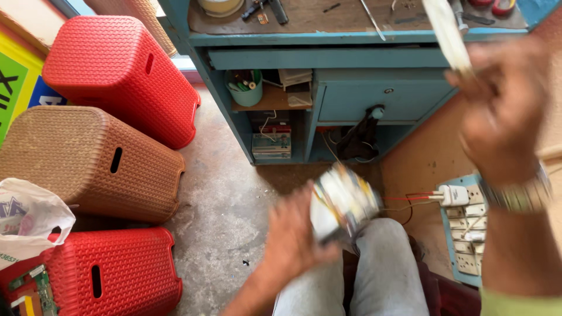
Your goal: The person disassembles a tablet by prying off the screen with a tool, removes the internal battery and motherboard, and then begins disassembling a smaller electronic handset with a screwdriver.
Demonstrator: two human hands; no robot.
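We are looking down over our knees at a concrete floor (228, 199) in front of a blue workbench (328, 58). Our left hand (293, 237) is closing its fingers around a blurred roll (342, 202), whitish with patches of yellow and dark print, which is sitting just above our left knee. The roll is smeared by motion, so we cannot tell its exact kind; its long axis seems to be running from lower left to upper right, the far end pointing towards the bench's lower shelf.

Our right hand (506, 108) is raised near the right edge of the view, pinching the lower end of a pale flat strip (448, 32). The strip is standing nearly upright, leaning slightly left at the top, and is crossing in front of the benchtop's front edge. A metal watch (518, 193) is sitting on that wrist.

To the left, red stools (117, 76) and a brown stool (88, 161) are lying on their sides on the floor. A socket board (465, 234) is leaning by the right wall.
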